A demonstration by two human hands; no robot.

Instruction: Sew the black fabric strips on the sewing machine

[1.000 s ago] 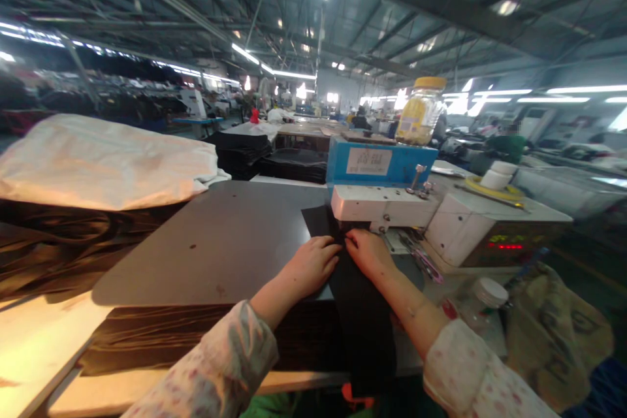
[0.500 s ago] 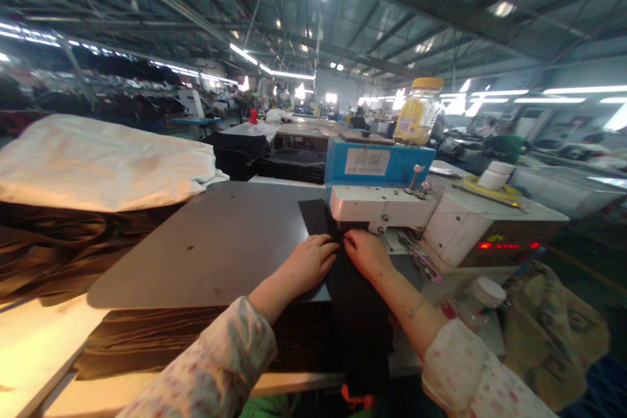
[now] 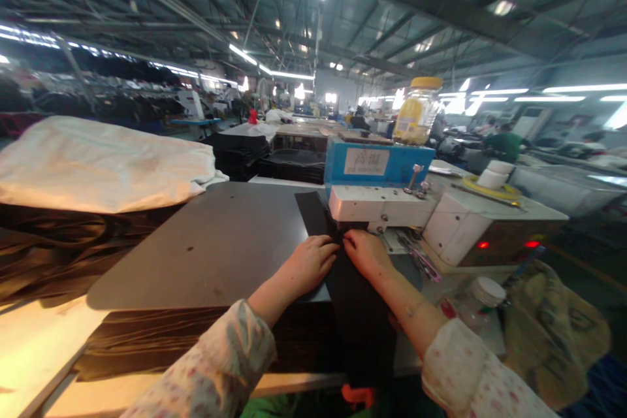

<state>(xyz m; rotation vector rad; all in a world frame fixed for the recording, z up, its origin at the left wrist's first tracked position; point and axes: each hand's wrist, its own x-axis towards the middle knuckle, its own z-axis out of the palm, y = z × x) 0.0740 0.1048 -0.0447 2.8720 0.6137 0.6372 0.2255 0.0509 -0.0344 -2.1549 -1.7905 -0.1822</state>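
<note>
A long strip of black fabric [image 3: 355, 313] runs from the table's front edge under the head of a white sewing machine [image 3: 386, 206]. My left hand [image 3: 308, 264] lies flat on the strip's left side, fingers together and stretched toward the needle. My right hand [image 3: 367, 255] presses the strip's right side, fingers curled down onto the cloth just in front of the presser foot. The two hands nearly touch. The far end of the strip [image 3: 308, 212] sticks out behind the machine head.
A dark grey table top [image 3: 215, 241] spreads to the left. A white sack [image 3: 98, 163] lies over dark cloth at far left. A blue box [image 3: 377, 163] with a yellow-lidded jar [image 3: 416, 114] stands behind the machine. A white-capped bottle [image 3: 482, 297] and a bag [image 3: 553, 333] sit at right.
The black strip has fed a little farther back through the machine, its far end now sticking out more. Both hands keep their places on the cloth. The red display shows fewer lit digits.
</note>
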